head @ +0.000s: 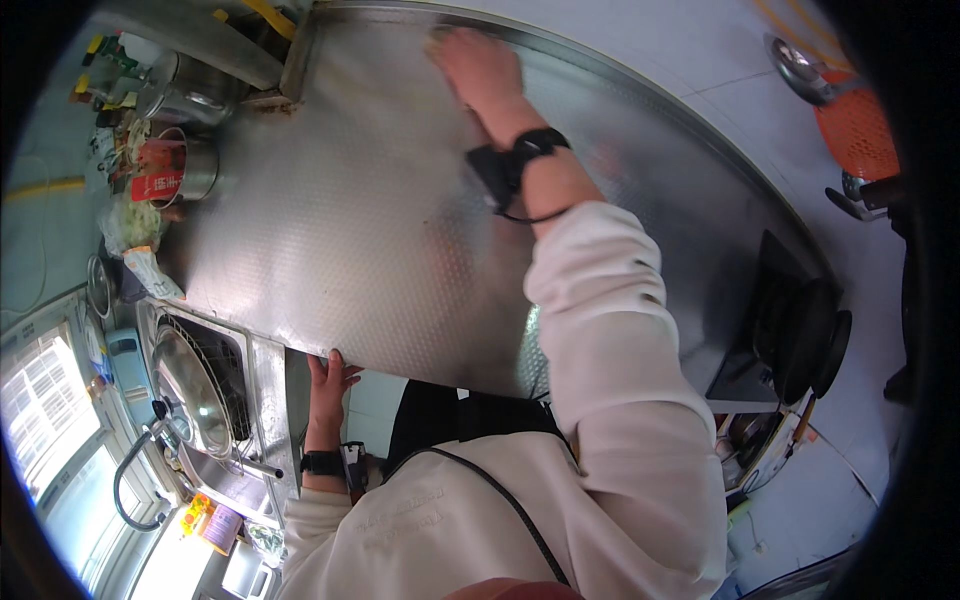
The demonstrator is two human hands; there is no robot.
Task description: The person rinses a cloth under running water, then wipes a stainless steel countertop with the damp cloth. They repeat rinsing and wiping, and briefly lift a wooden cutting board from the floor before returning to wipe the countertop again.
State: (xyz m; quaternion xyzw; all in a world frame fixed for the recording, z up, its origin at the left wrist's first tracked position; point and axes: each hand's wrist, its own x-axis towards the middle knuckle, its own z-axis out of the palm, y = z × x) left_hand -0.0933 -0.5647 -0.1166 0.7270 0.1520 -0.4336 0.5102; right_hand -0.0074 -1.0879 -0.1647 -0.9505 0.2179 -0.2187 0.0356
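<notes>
My right hand point(484, 71) is stretched out over the embossed metal countertop point(360, 210), close to its raised back edge. A yellowish-green sliver shows at its fingers, too blurred to name, and the palm side is hidden. A black strap with a small dark device point(499, 176) sits around the right wrist. My left hand point(330, 382) is at the counter's front edge, one fingertip on the metal top and the other fingers spread along the rim. Another strapped device point(352, 461) is on the left wrist.
At left stand a lidded steel pot point(187, 86), a metal container with a red label point(195, 169) and bagged food point(135, 225). The sink point(240, 495) holds a rack and a large lid point(191, 382). Dark pans point(802, 341) stand right; an orange strainer point(859, 131) hangs on the wall.
</notes>
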